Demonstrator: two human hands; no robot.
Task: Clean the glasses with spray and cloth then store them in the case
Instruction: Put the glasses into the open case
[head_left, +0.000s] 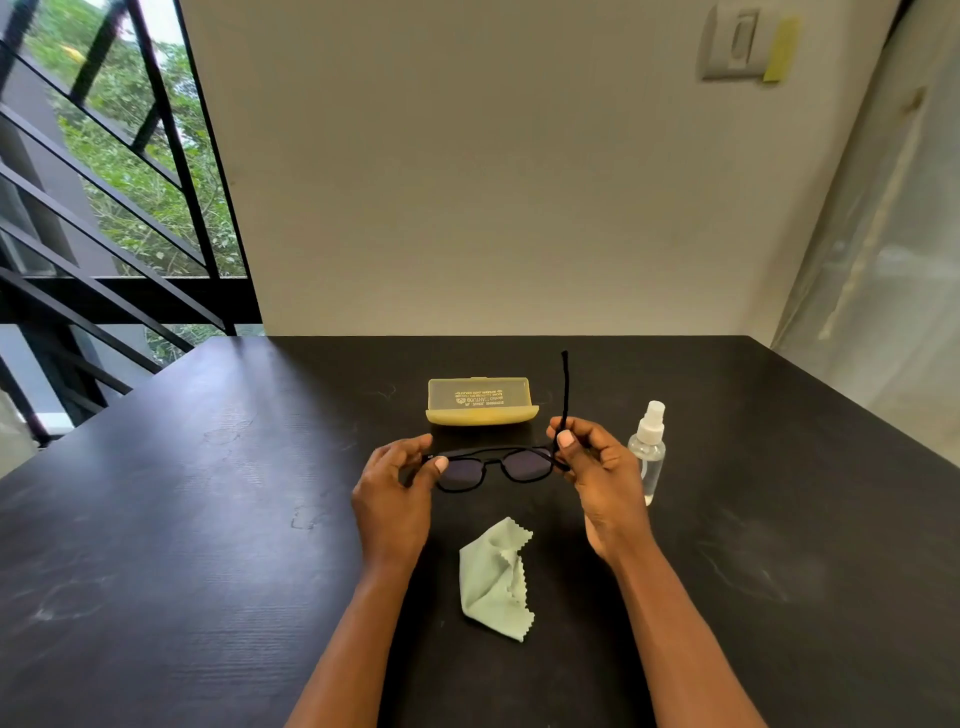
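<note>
We've got the glasses (493, 467) up off the black table (208, 519), mid-frame. Our left hand (397, 493) pinches the frame's left end, our right hand (592, 467) pinches the other end (its temple arm sticks straight up). Yellow case (480, 401) sits shut just above, spray bottle (648, 449) at right, crumpled green cloth (496, 579) below.

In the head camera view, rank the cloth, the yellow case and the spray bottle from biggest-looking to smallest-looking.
1. cloth, crumpled and nearest the camera, so nearness may exaggerate it.
2. yellow case, farther back, possibly as big as the cloth in reality.
3. spray bottle, clearly the smallest.
</note>
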